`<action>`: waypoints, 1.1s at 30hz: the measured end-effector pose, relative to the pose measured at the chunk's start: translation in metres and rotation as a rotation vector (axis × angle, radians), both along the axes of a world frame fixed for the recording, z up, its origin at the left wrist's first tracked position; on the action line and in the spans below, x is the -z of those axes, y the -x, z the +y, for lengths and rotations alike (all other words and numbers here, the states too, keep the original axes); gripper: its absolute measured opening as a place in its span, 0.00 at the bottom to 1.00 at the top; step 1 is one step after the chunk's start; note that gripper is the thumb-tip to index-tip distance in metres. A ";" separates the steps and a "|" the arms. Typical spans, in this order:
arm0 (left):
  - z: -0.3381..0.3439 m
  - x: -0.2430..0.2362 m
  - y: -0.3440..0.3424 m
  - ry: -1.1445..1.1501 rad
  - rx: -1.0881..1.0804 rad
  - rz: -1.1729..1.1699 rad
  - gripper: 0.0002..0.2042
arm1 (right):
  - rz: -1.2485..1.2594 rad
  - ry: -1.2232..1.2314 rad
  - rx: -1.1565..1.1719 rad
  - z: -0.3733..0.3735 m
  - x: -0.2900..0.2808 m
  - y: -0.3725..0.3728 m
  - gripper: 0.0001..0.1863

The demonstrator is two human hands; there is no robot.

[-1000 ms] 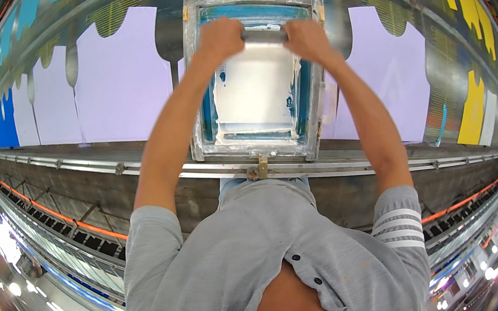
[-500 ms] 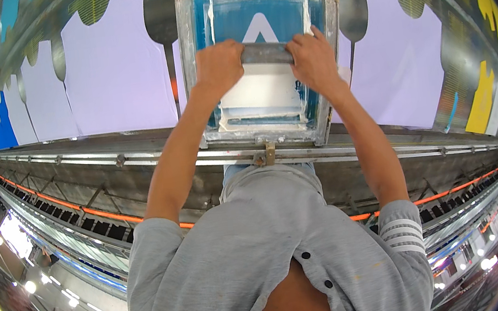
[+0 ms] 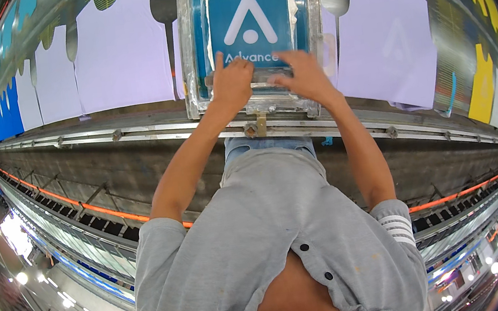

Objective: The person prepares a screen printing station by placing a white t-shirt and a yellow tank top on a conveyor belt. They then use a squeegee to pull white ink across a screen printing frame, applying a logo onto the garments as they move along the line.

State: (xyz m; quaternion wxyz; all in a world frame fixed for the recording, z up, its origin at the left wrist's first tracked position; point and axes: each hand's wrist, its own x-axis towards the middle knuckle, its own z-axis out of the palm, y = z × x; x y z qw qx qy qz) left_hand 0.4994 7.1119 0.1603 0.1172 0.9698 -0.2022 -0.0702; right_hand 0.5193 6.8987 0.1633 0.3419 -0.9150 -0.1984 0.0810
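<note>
A screen-printing frame [image 3: 190, 57] with teal mesh lies in front of me, its white peaked mark and lettering showing. Near its close end rests a squeegee [image 3: 264, 76] with a grey handle, lying across the mesh. My left hand [image 3: 234, 84] curls over the squeegee's left end, index finger stretched forward. Beside the right end is my right hand [image 3: 306, 77], its fingers apart and slightly blurred, with no grip on the handle. White ink [image 3: 292, 4] streaks the mesh edges.
Lilac fabric panels lie on the long table to the left [image 3: 118, 53] and right [image 3: 383, 33]; the right one bears a faint pale print. Yellow pieces [image 3: 480, 86] lie farther right, blue pieces [image 3: 4, 108] far left. A metal rail [image 3: 159, 130] runs along the table's near edge.
The squeegee has come toward me to the near end of the frame, uncovering the white mark and lettering. My right hand has loosened from the handle and spread its fingers.
</note>
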 end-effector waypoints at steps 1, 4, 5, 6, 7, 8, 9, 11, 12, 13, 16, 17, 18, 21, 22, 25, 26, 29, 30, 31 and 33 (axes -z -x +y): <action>-0.001 0.005 0.006 0.048 -0.003 0.010 0.14 | -0.002 -0.115 0.079 -0.010 0.003 -0.010 0.28; -0.002 0.013 0.038 0.166 -0.033 -0.037 0.17 | -0.282 0.077 0.590 -0.044 0.035 -0.031 0.30; -0.003 0.004 0.029 0.082 -0.035 0.129 0.17 | -0.250 0.135 0.747 -0.053 0.046 -0.035 0.30; -0.003 -0.007 0.016 -0.004 -0.036 0.295 0.17 | -0.046 0.037 0.811 -0.060 0.058 -0.037 0.29; -0.002 -0.017 0.002 -0.093 -0.040 0.459 0.17 | 0.160 -0.065 0.864 -0.066 0.069 -0.040 0.28; 0.002 -0.019 -0.020 -0.089 -0.016 0.461 0.15 | 0.361 -0.169 0.906 -0.066 0.072 -0.048 0.26; 0.002 -0.020 -0.040 -0.097 -0.005 0.429 0.15 | 0.330 -0.192 0.890 -0.065 0.074 -0.048 0.24; 0.004 -0.024 -0.080 -0.108 0.008 0.371 0.15 | 0.274 -0.230 0.848 -0.057 0.067 -0.042 0.19; 0.002 -0.030 -0.109 -0.143 -0.002 0.341 0.15 | 0.312 -0.276 0.872 -0.057 0.066 -0.042 0.18; -0.001 -0.033 -0.136 -0.176 -0.011 0.320 0.14 | 0.358 -0.317 0.895 -0.058 0.066 -0.040 0.16; 0.008 0.004 -0.215 -0.032 -0.018 -0.014 0.15 | 0.419 -0.337 0.929 -0.055 0.055 -0.042 0.14; 0.009 0.016 -0.235 -0.014 -0.036 -0.101 0.15 | 0.425 -0.324 0.939 -0.053 0.052 -0.043 0.13; 0.006 0.019 -0.246 -0.044 -0.044 -0.051 0.15 | 0.417 -0.326 0.943 -0.054 0.054 -0.043 0.14; 0.003 0.016 -0.250 -0.076 -0.066 0.037 0.16 | 0.384 -0.320 0.930 -0.059 0.056 -0.041 0.14; 0.004 0.020 -0.234 -0.050 -0.063 0.032 0.17 | 0.373 -0.311 0.919 -0.059 0.057 -0.042 0.14; 0.009 0.010 -0.162 0.067 -0.105 0.044 0.18 | 0.439 -0.257 0.938 -0.057 0.049 -0.045 0.15; 0.012 0.013 -0.134 0.177 -0.123 -0.012 0.18 | 0.473 -0.235 0.949 -0.057 0.046 -0.047 0.16; 0.021 0.010 -0.053 0.348 -0.146 -0.110 0.20 | 0.373 -0.237 0.926 -0.054 0.045 -0.048 0.17; 0.024 -0.001 -0.037 0.322 -0.176 -0.029 0.20 | 0.336 -0.222 0.906 -0.053 0.045 -0.046 0.18; 0.027 -0.012 -0.025 0.299 -0.212 0.044 0.20 | 0.293 -0.205 0.879 -0.051 0.043 -0.051 0.18; 0.030 -0.022 -0.015 0.189 -0.224 0.218 0.19 | 0.257 -0.172 0.860 -0.051 0.039 -0.052 0.18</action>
